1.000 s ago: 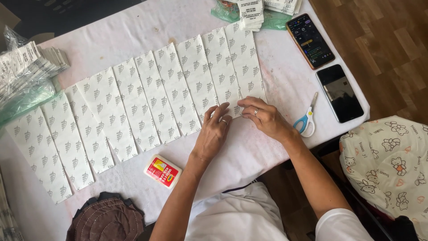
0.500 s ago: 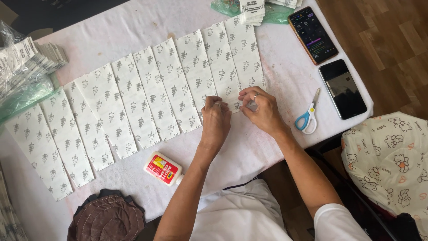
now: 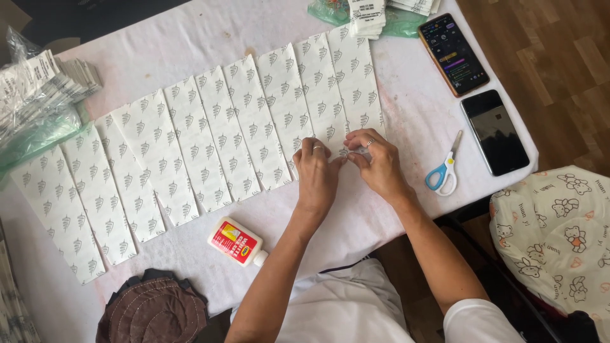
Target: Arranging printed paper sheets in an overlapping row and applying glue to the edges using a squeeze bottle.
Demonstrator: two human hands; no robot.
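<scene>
A long row of overlapping white paper strips (image 3: 210, 136) with a small grey printed pattern lies across the white tablecloth (image 3: 190, 41). My left hand (image 3: 316, 176) and my right hand (image 3: 380, 166) meet at the near end of the rightmost strips, fingertips pinching the paper's lower edge between them. Both hands wear rings. A glue bottle (image 3: 236, 241) with a red and yellow label lies on its side just left of my left forearm.
Blue-handled scissors (image 3: 445, 168) lie right of my right hand. Two phones (image 3: 452, 53) (image 3: 494, 131) rest near the table's right edge. Label stacks in green bags sit at far left (image 3: 38, 101) and top (image 3: 365, 14). A brown cloth (image 3: 152, 308) lies at the near edge.
Both hands slid forward onto the lower edge of the rightmost strips and closed together on the paper. Nothing else on the table moved.
</scene>
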